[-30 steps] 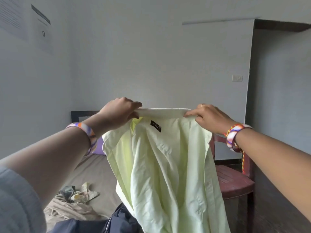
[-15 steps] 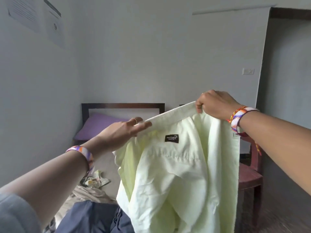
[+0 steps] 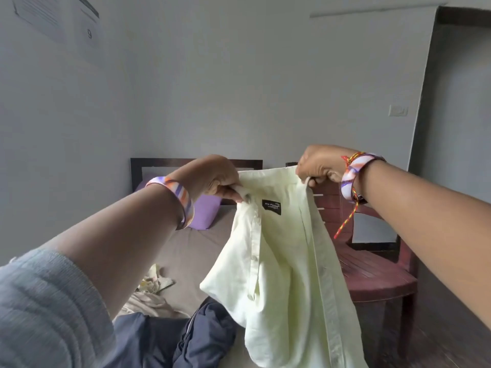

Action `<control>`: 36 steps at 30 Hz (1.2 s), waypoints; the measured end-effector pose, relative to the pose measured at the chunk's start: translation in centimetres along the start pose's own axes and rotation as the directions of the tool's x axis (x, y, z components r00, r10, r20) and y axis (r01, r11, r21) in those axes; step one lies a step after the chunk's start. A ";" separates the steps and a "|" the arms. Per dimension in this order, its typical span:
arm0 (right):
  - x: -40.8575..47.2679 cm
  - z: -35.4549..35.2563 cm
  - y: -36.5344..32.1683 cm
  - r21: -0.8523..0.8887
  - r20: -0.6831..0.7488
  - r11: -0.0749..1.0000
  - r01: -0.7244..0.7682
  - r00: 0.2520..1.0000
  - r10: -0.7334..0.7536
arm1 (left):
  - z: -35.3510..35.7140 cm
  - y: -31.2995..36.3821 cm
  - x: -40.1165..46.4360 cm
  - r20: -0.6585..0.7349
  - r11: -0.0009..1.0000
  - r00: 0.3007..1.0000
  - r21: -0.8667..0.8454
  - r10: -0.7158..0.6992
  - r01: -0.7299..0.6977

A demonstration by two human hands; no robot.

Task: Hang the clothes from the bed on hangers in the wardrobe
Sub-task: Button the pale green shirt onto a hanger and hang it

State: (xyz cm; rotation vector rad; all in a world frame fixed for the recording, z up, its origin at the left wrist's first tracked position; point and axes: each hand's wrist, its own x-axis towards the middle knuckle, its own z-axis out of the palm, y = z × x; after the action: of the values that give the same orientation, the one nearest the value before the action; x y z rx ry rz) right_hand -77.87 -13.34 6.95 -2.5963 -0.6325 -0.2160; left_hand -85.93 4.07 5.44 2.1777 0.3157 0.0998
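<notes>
Both bare forearms reach forward at about the same height, each wrist ringed by a striped bangle. The left hand point(image 3: 210, 179) has its fingers curled, pinching one end of the collar of a pale yellow-green cotton shirt point(image 3: 287, 261); the right hand point(image 3: 321, 163) grips the other end, knuckles up.

A maroon plastic chair point(image 3: 372, 264) stands beside the bed, near a dark doorway point(image 3: 459, 88). A white wall switch point(image 3: 397, 110) sits on the grey wall; 2 paper sheets point(image 3: 61, 22) hang upper left
</notes>
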 end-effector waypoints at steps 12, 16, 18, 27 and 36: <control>-3.4 2.0 -2.9 0.439 0.007 0.869 0.228 0.966 -0.257 | 3.5 3.3 -2.1 -0.059 0.922 0.993 -0.368 0.103 -0.118; -4.3 3.0 -1.8 0.491 0.043 0.835 0.250 0.950 -0.310 | 3.9 3.1 -2.1 -0.079 0.940 0.992 -0.322 0.095 -0.116; -4.5 3.6 -1.2 0.572 0.020 0.780 0.252 0.947 -0.321 | 3.9 2.9 -1.9 -0.075 0.940 0.991 -0.315 0.109 -0.127; -5.4 4.8 0.7 0.837 -0.143 0.504 0.214 0.974 -0.175 | 2.3 1.4 -0.6 -0.067 0.826 0.996 -0.557 0.058 -0.086; -3.9 7.5 0.4 0.346 -0.505 0.807 0.479 0.820 -0.270 | 2.9 2.2 -2.0 -0.040 0.787 0.998 -0.614 0.039 -0.055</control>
State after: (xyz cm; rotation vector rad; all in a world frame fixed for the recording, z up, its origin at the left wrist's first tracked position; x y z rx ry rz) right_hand -80.84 -11.70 -0.82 -1.8488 -0.9110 -0.6702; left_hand -86.89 0.04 5.56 1.5277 0.2030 0.2261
